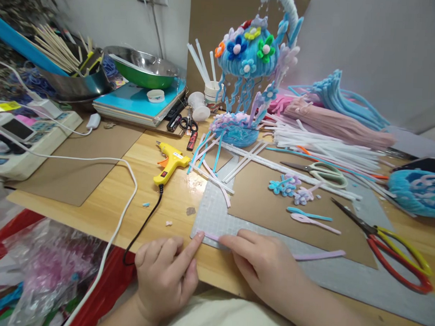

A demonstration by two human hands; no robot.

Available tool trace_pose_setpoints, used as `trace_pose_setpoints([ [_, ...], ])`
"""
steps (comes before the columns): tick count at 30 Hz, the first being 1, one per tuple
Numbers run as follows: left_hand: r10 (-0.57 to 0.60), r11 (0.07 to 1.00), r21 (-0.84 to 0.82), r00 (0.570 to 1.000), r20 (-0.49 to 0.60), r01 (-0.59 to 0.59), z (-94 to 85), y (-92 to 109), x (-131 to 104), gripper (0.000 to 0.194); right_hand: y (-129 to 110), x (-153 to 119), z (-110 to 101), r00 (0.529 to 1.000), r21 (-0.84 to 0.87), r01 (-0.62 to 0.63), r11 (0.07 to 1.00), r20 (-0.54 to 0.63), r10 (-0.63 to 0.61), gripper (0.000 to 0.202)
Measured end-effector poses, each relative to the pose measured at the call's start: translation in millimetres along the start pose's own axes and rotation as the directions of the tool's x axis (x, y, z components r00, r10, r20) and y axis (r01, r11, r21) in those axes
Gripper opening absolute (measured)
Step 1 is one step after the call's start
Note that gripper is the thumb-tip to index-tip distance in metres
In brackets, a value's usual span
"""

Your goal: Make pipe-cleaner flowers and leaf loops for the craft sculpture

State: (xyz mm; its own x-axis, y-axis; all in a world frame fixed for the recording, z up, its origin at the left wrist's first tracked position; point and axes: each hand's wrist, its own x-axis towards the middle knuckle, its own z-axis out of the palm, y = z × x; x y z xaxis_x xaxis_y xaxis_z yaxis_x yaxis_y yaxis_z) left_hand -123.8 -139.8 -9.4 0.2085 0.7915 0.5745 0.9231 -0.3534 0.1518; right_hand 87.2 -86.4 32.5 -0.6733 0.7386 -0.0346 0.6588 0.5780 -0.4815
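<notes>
A lilac pipe cleaner lies along the near edge of the grey cutting mat. My left hand has its index fingertip pressed on the strip's left end, the other fingers curled in. Close by, my right hand holds the same strip down with its fingertips and covers its middle. Beyond my right hand lie a looped pink pipe cleaner and a looped blue one on brown cardboard. Small blue and lilac flowers rest behind them.
Red-and-yellow-handled scissors lie at right, pale-handled scissors farther back. A yellow glue gun with a black cord lies left of the mat. Behind stands a jellyfish-like pipe cleaner piece. A white cable crosses the left side.
</notes>
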Motion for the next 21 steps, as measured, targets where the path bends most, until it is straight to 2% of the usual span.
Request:
trace_pose_setpoints([
  [12, 0.023, 1.0, 0.0, 0.999, -0.039, -0.023, 2.9, -2.5, -0.8, 0.037, -0.2, 2.4, 0.2, 0.999, -0.096, 0.05, 0.994, 0.021, -0.048, 0.03],
  [21, 0.034, 0.999, 0.009, 0.998, -0.05, -0.034, 3.9, -3.4, -2.0, 0.037, -2.2, 3.1, 0.1, 0.999, -0.151, 0.043, 0.988, 0.04, -0.037, 0.027],
])
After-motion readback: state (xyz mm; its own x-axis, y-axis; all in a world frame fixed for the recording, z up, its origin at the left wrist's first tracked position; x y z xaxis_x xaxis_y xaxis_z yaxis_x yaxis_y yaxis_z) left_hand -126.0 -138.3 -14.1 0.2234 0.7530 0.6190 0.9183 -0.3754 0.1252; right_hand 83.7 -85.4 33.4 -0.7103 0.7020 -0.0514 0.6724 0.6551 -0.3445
